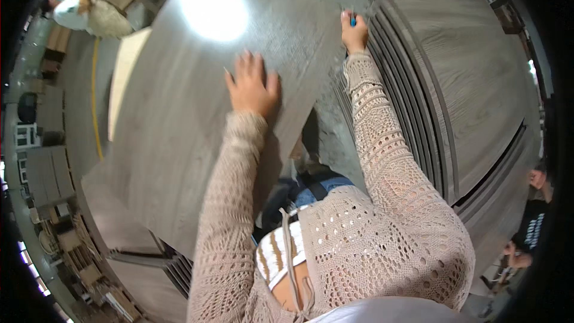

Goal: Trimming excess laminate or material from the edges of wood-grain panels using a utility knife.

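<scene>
A large grey wood-grain panel [179, 101] lies flat before me, with a bright glare spot near its far end. My left hand [252, 87] rests palm down on it, fingers spread. My right hand [354, 33] reaches farther out to the panel's right edge and is closed around a small blue tool [353, 21]; what kind of tool I cannot tell. Both forearms wear a beige open-knit sleeve.
A stack of similar grey panels [460, 84] stands to the right, edges stepped. More stacked panels [149, 257] lie lower left. One person [89, 15] stands far upper left, another person [532, 227] at the right edge. A yellow floor line [94, 101] runs along the left.
</scene>
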{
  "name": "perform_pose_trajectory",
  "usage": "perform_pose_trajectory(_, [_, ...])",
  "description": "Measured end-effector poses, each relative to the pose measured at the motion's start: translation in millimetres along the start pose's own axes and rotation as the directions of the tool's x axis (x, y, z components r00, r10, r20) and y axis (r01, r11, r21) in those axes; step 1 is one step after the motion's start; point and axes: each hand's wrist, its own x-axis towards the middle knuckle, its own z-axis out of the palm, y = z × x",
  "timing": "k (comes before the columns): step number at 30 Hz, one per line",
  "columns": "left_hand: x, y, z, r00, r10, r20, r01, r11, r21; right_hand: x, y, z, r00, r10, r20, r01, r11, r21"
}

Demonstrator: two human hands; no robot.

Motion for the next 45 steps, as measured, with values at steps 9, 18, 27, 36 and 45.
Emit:
perform_pose_trajectory(9, [-267.6,-8.5,3.5,0.987,-0.049,0.152,0.052,0.999,-0.013,63.7,66.9,14.6,0.999,0.045,0.028,-0.042,0.994,-0.103])
perform_pose_trajectory(18, [-267.3,-86.4,-25.1,0.969,0.214,0.127,-0.202,0.974,-0.104,31.5,43.0,-18.8,0.989,0.149,-0.013,-0.149,0.989,-0.013])
perform_pose_trajectory(27, [-258.7,-221.5,-51.6,0.975,0.189,0.120,-0.196,0.980,0.042,-142.0,20.3,-69.3,0.950,0.295,-0.107,-0.221,0.871,0.439])
perform_pose_trajectory(36, [-199.6,-203.4,-66.9,0.865,0.320,0.387,-0.357,0.934,0.027,-241.3,6.9,-101.8,0.920,0.362,-0.147,-0.274,0.866,0.419])
perform_pose_trajectory(45, [-112.9,-42.2,1.7,0.647,0.737,0.195,-0.748,0.663,-0.024,-323.2,-4.2,-129.1,0.971,-0.134,-0.199,0.099,0.980,-0.173])
